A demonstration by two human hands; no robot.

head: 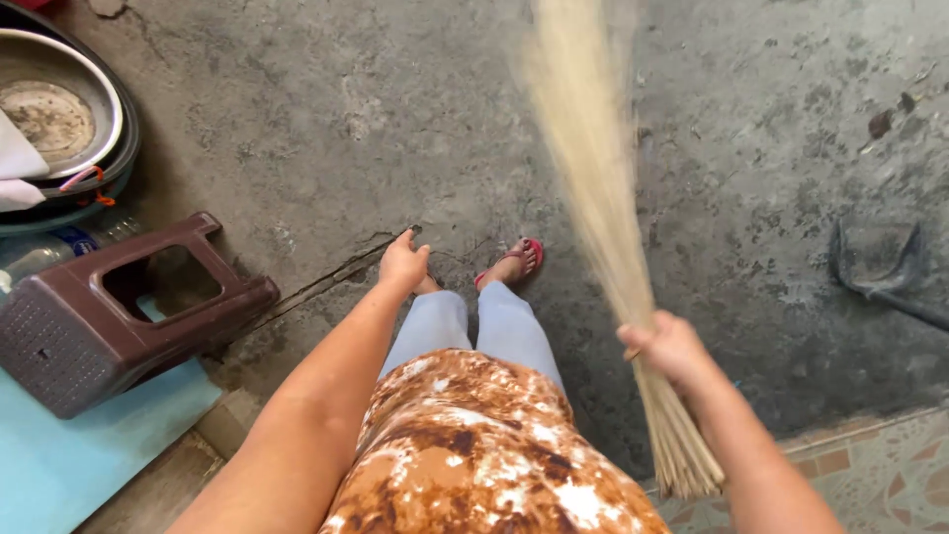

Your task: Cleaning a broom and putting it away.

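Surface: rough grey concrete floor (326,119), stained and pitted, with a crack (326,282) running diagonally to just under the left hand. Low right, beyond the right forearm, the concrete ends at a strip of patterned floor tiles (880,465).

Far left of the left hand: stacked round metal basins (74,109) with a white cloth (18,163) draped on the rim. Below them a clear plastic bottle (49,247) lies on its side. In front of that, a brown plastic stool (119,316) tipped over, partly resting on a light blue mat (79,445). The mat's edge and the stool close off the left side.

Open room: bare concrete ahead of both hands and between them. Feet in red flip-flops (519,259) stand just past the left hand.

Left hand (403,262): arm stretched forward and down, fingers loosely curled, holding nothing, not touching anything.

Right hand (664,346): fist clamped around a bundle broom of pale stiff straw sticks (603,227), grip near the butt end. The butt sticks out below the hand toward the tiles; the brush end fans up and left, blurred, over the concrete. Broom sits well right of the left hand.

Far right of the right hand: dark dustpan (875,259) lying on the concrete, its handle running off the frame edge. A few bits of debris (880,124) lie above it.
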